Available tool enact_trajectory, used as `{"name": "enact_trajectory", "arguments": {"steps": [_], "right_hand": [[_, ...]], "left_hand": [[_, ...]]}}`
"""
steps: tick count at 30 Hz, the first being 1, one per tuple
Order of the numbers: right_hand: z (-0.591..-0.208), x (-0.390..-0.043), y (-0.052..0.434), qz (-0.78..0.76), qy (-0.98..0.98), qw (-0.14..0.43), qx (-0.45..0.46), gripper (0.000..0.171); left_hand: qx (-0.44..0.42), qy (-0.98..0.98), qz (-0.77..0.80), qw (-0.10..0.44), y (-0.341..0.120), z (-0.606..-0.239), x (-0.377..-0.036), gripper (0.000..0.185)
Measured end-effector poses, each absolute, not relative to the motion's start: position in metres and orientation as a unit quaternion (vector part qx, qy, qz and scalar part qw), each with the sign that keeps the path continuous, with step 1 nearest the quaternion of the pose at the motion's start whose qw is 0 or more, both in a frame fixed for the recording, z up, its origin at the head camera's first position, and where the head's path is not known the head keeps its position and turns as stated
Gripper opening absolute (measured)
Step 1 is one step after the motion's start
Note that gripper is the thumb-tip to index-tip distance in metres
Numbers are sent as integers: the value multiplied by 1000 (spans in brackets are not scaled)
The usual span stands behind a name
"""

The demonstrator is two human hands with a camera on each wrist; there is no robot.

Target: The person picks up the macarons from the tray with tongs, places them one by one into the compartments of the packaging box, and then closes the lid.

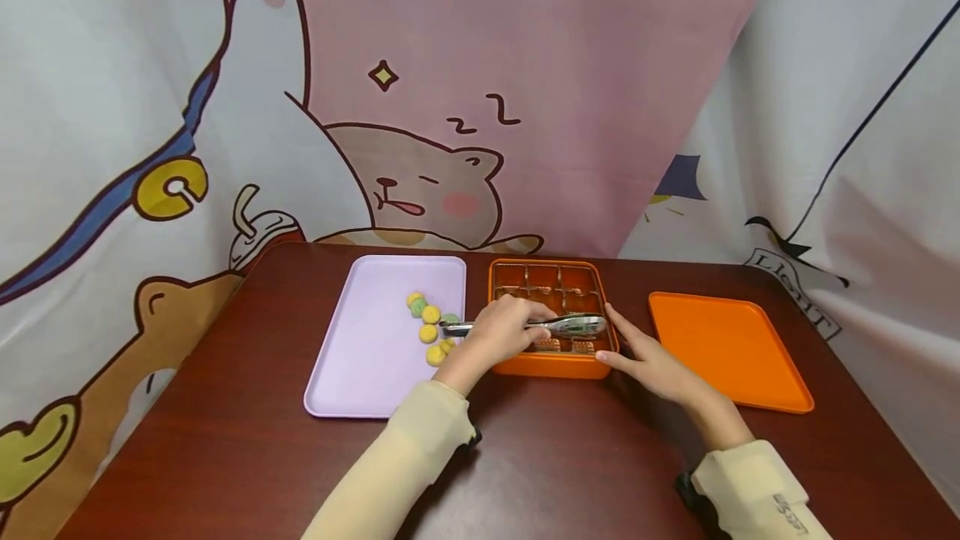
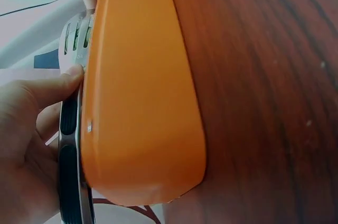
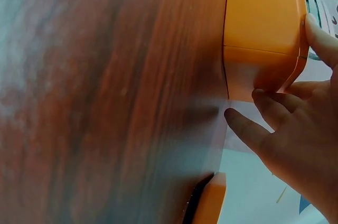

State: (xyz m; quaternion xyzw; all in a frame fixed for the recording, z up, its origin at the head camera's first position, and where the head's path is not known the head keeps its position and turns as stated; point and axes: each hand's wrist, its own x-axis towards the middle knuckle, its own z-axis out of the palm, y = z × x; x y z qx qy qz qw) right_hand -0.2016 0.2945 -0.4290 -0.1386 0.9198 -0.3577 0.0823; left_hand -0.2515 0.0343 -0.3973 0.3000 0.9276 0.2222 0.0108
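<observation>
My left hand (image 1: pixel 504 330) holds metal tongs (image 1: pixel 576 325) with black grip pads over an orange box (image 1: pixel 551 367) divided into clear compartments. Something green shows through the slots of the tongs' head (image 2: pixel 79 34). At the box's right side rests my right hand (image 1: pixel 660 367), thumb at the front corner of the rim and fingers stretched along the outer wall. In the right wrist view one fingertip touches the box corner, while another finger stands apart from it. Several small yellow (image 1: pixel 427 333) and green pieces (image 1: pixel 417 307) lie on a lilac tray (image 1: pixel 352 357) to the left.
An orange tray (image 1: pixel 731 352) lies flat at the right on the dark wooden table (image 1: pixel 555 457). Behind the table hangs a curtain (image 1: pixel 585 90) printed with cartoon animals. The box stands between the two trays, close to the lilac one.
</observation>
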Motion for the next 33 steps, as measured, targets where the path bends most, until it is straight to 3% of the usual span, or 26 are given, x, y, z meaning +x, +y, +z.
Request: {"name": "enact_trajectory", "arguments": {"steps": [10,23,33], "right_hand": [[-426,-206,293,-361,917,87,-148,85],[-429,-203,292,-354,920,95,-137,85],[-428,-202,293,-357,920,93,-131,87]], "left_hand": [[293,933,207,17,40,-399,-254,29],[312,925,215,41,34,-393,-250,46],[326,911,253,2,20,-378,-246,52]]}}
